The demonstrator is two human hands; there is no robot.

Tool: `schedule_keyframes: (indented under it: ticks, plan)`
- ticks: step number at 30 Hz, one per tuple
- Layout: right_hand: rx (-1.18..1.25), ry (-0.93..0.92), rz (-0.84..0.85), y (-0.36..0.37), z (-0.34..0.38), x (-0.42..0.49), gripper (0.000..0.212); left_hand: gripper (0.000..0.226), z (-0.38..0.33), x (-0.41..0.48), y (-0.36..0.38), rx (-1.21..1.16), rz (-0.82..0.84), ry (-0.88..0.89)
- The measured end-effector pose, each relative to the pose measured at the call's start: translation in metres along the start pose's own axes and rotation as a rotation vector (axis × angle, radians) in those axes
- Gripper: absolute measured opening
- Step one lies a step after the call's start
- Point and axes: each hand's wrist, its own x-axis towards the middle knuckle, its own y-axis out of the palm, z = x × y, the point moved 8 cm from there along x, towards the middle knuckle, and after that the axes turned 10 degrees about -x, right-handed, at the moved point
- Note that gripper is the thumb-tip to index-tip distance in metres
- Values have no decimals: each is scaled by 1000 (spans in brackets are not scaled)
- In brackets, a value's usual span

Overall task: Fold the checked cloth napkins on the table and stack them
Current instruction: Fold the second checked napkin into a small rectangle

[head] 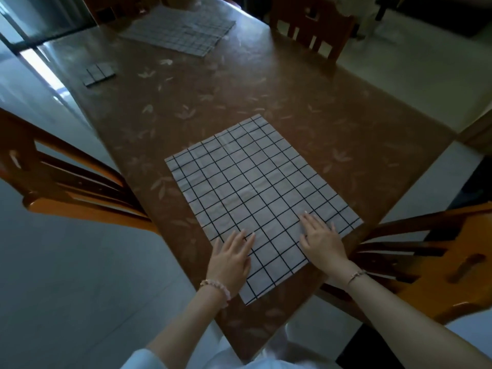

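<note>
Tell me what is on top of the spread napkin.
Only the left hand and right hand lie flat on the spread napkin, near its close edge. The table beneath is hidden.

I take this for a home dining room: a long brown tabletop under a leaf-patterned cover, with carved wooden dining seats drawn up to it, the left chair, the right chair and the far chair. Pale glossy floor runs all round, and a glass door lets in daylight at far left.
</note>
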Motion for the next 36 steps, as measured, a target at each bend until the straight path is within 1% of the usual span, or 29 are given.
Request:
schedule_keyframes:
  ticks: [3, 6, 10, 13, 15, 18, 20, 23, 25, 27, 30, 33, 36]
  plan:
    - [-53, -6, 0, 8, 3, -4, 58, 49, 8, -10, 5, 28, 53, 14]
    - [-61, -20, -42, 11, 19, -11, 57, 48, 26, -14, -4, 79, 49, 21]
    - [-77, -86, -177, 5, 41, -22, 55, 50, 68, -11, -18, 138, 44, -63]
    - [-84, -124, -203, 9, 58, -31, 50, 63, 95, -11, -22, 179, 49, -98]
    - [-78, -140, -178, 15, 67, -38, 53, 74, 101, -12, -23, 162, 44, -107]
    - [-78, -147, -153, 24, 73, -47, 57, 80, 97, -19, -22, 150, 56, -102]
    - [-68, -147, -144, 29, 72, -53, 58, 77, 95, -24, -17, 146, 50, -90]
    - [-69, -150, -137, 32, 70, -57, 57, 63, 92, -31, -13, 156, 24, -101]
    - [-38, -172, -154, 31, 70, -56, 58, 58, 79, -33, -15, 172, -14, -57]
    - [-6, -185, -156, 31, 70, -56, 60, 56, 56, -35, -13, 183, -54, 56]
    - [-32, -254, -182, 30, 73, -61, 64, 62, 21, -41, -1, 155, -51, 214]
    - [-80, -376, -179, 34, 81, -69, 67, 60, 8, -46, 13, 114, 1, 264]
    - [-93, -406, -203, 32, 81, -72, 59, 53, 5, -47, 13, 95, -30, 288]
